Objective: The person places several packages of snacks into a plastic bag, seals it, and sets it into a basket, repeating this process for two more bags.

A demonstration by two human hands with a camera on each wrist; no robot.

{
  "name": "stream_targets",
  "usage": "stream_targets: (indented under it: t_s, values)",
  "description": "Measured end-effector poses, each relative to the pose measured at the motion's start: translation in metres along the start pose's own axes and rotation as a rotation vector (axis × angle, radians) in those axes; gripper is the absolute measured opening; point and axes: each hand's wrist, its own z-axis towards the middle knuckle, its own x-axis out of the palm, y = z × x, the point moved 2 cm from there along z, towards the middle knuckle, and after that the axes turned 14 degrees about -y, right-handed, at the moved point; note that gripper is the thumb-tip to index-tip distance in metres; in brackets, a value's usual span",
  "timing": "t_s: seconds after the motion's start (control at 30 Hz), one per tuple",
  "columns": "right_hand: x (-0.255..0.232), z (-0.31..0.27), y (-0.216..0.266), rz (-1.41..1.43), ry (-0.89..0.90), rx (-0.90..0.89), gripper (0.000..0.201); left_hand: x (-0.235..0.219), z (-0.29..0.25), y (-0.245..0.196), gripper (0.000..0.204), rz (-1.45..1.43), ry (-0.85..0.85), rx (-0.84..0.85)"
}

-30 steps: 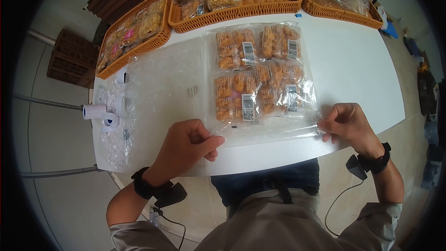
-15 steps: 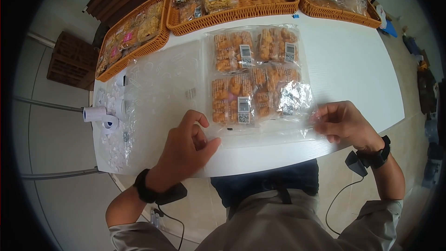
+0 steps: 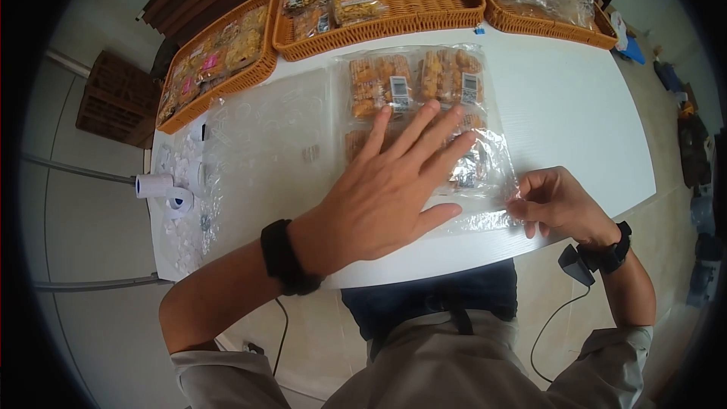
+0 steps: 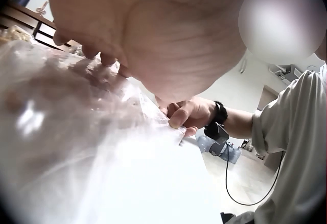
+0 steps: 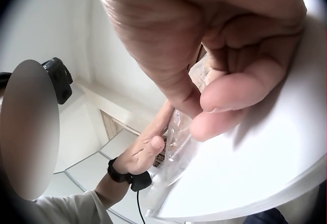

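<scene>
The right hand's grip (image 3: 556, 198) pinched the near right corner of the clear bag (image 3: 496, 159), which lay on the white bench (image 3: 575, 106). The left hand's grip (image 3: 382, 197) clasped nothing, its straight fingers (image 3: 411, 129) spread over the bag and the packs (image 3: 454, 76) inside. Left of the bag lay a plastic sheet (image 3: 265, 159); farther left of it were paper rolls (image 3: 155, 184). Beyond the bag, wicker baskets (image 3: 379, 35) held packaged food (image 3: 354, 1).

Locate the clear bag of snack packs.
In the head view, the clear bag lies just right of centre on the table, beneath the left hand, its near right corner pinched by the right hand.
</scene>
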Motion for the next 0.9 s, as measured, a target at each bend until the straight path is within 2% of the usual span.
stream_targets:
  t_s: [0.3, 0.4, 0.5, 0.6, 0.7, 0.9]
  values:
    - [-0.003, 0.002, 0.001, -0.010, 0.048, -0.013, 0.011, 0.006, 0.010, 0.007, 0.070, -0.048, 0.014, 0.048]
    - [-0.001, 0.002, 0.002, -0.031, 0.047, -0.006, 0.011, 0.010, 0.014, 0.011, 0.073, -0.170, -0.044, 0.052]
    - [-0.001, 0.001, 0.003, -0.045, 0.040, -0.023, 0.011, 0.013, 0.015, 0.007, 0.075, -0.136, -0.070, 0.075]
    - [-0.001, 0.000, 0.000, -0.013, 0.038, -0.024, 0.011, 0.013, 0.016, 0.006, 0.079, -0.087, -0.039, 0.107]
    - [-0.001, 0.000, -0.001, -0.002, 0.039, -0.024, 0.011, 0.009, 0.015, 0.007, 0.086, -0.191, 0.028, 0.055]
    - [-0.002, -0.001, -0.001, -0.003, 0.056, -0.039, 0.011, 0.013, 0.015, 0.014, 0.094, -0.232, 0.048, 0.079]
